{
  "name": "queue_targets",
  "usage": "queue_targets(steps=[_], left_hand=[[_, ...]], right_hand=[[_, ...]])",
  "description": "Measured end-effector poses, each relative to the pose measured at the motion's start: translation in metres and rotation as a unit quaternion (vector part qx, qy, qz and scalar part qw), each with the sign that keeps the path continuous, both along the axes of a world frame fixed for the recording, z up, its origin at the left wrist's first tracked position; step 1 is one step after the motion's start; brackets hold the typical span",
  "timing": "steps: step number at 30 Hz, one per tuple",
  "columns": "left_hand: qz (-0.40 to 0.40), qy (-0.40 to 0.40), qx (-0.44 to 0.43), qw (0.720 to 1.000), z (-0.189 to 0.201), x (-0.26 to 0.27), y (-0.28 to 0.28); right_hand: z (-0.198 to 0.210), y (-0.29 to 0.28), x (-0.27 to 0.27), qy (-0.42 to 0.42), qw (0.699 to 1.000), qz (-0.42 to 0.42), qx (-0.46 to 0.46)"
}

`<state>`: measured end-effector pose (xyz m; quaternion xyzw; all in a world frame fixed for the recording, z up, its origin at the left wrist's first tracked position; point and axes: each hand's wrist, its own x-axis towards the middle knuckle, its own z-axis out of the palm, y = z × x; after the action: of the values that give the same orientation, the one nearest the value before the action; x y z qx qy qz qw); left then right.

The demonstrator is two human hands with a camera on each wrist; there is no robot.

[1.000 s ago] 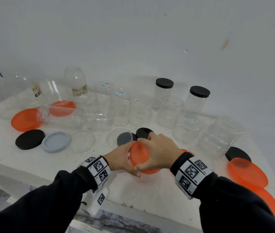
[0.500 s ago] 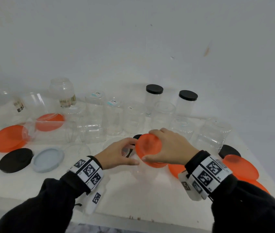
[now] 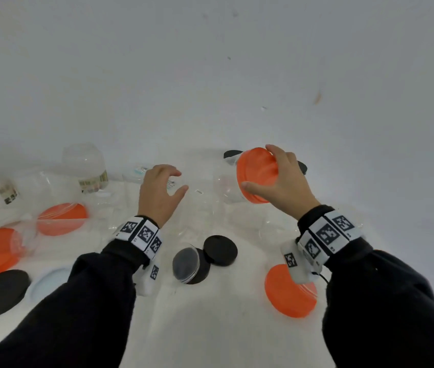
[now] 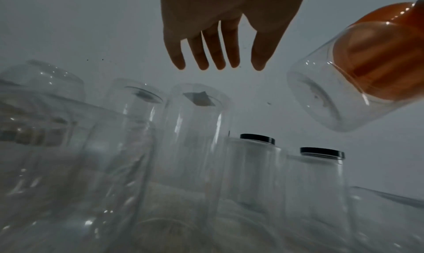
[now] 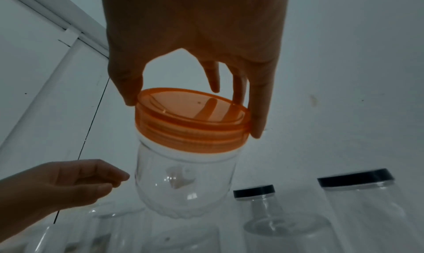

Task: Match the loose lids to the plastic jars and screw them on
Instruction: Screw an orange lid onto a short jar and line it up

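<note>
Both your hands were raised, held apart.
Your right hand gripped with curled fingers; your left hand hung empty, fingers loosely spread.

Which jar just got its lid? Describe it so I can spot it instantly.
Look above the white table, past the row of standing jars. The short clear plastic jar with the orange screw lid hangs tilted from the right hand: the only one airborne.
</note>
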<state>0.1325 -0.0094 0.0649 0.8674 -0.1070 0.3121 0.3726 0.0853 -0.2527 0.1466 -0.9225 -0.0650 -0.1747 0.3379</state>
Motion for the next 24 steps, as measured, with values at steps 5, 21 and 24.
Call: queue_targets(steps=[5,21,24], left_hand=[[0.039,0.027,0.054,0.997,-0.004,0.030,-0.008],[0.099,0.019,0.129,0.987,-0.033,0.051,-0.012],[0.098,0.021,0.130,0.986,-0.034,0.051,-0.012]], right_hand=[[0.008,0.003,0.048,-0.005,0.999,0.026,0.030],[-0.001,0.043,0.167,0.039,0.985,0.144,-0.083],[-0.008,0.055,0.184,0.050,0.976,0.161,-0.138]])
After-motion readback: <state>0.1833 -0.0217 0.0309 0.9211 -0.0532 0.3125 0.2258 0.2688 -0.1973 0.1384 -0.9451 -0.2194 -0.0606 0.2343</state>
